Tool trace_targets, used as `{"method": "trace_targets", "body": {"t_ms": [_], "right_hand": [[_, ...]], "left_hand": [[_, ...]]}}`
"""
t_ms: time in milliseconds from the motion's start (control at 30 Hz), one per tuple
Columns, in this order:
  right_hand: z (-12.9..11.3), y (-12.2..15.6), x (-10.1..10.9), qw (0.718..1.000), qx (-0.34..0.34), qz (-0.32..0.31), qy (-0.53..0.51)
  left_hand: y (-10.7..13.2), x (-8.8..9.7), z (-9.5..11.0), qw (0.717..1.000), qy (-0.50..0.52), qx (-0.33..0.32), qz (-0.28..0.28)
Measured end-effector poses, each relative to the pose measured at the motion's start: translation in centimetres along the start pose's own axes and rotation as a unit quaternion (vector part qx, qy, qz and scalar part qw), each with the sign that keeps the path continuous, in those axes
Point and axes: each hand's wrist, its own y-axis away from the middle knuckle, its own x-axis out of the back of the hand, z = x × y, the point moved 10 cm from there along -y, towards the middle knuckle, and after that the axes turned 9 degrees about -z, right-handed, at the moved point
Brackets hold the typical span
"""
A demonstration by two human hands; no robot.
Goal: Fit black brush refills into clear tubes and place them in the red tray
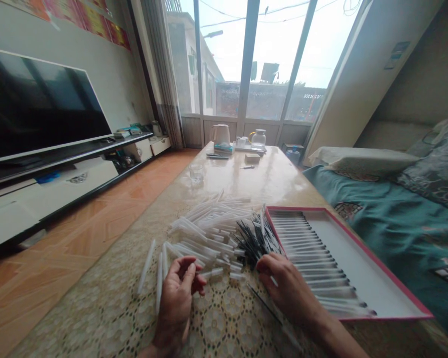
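Since the slim white plastic tubes (205,233) lie loose on the lace-covered counter (108,298), they should handle as light, stiff and slippery, best held by the barrel. The left hand (177,298) curls loosely, its grip pinching nothing visible; the right hand (287,286) spreads its grip on the soft black bristles (256,238) beside the pink-rimmed white tray (377,260).

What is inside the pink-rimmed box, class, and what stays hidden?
The pink-rimmed box holds rows of white-handled black brushes lying side by side. The right hand covers the box's near left corner, so whatever lies there cannot be seen.
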Motion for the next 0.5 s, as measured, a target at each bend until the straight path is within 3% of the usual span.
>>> {"method": "trace_targets", "body": {"t_ms": [200, 367, 500], "right_hand": [[-2.8, -2.5, -1.7, 0.999, 0.012, 0.024, 0.048], [-4.0, -4.0, -1.3, 0.995, 0.017, 0.067, 0.067], [-4.7, -5.3, -1.2, 0.993, 0.026, 0.065, 0.091]], "left_hand": [[0.0, 0.2, 0.1, 0.999, 0.027, 0.011, 0.020], [0.0, 0.3, 0.1, 0.999, 0.036, 0.020, 0.028], [-0.1, 0.3, 0.0, 0.999, 0.036, 0.018, 0.021]]}}
